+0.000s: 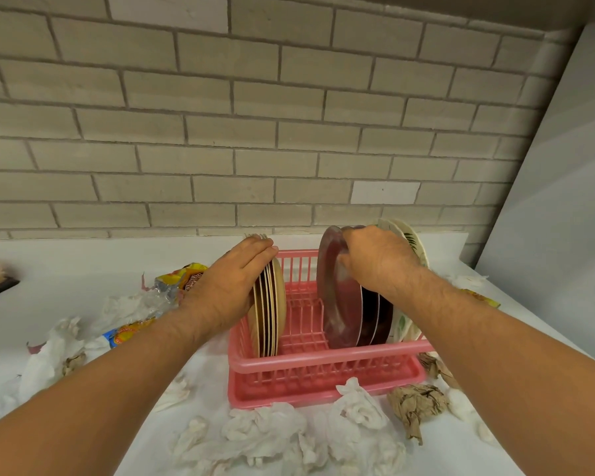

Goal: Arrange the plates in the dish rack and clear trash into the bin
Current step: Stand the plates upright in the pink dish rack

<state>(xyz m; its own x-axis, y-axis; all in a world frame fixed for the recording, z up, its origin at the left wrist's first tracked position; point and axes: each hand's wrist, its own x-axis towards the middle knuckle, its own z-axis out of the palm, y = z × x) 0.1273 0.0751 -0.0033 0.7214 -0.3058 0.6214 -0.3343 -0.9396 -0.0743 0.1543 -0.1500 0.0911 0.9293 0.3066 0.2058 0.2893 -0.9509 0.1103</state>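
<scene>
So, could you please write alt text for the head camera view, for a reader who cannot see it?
A person's left hand rests on a stack of tan plates and the right hand grips reddish plates, all standing in a pink dish rack; crumpled tissues and wrappers litter the white counter.

Your two bare forearms reach forward and draw in toward the dish rack [323, 364]. Your left hand [232, 286] is at the rack's left end. Its palm is turned inward and its fingers are straight and together, pressed flat against the stack of plates [273, 304], with the fingertips over the stack's top edge. Your right hand [375, 262] is above the rack's right half, knuckles up and wrist bent. Its fingers are curled over the top rim of the reddish plate [337, 304].
</scene>
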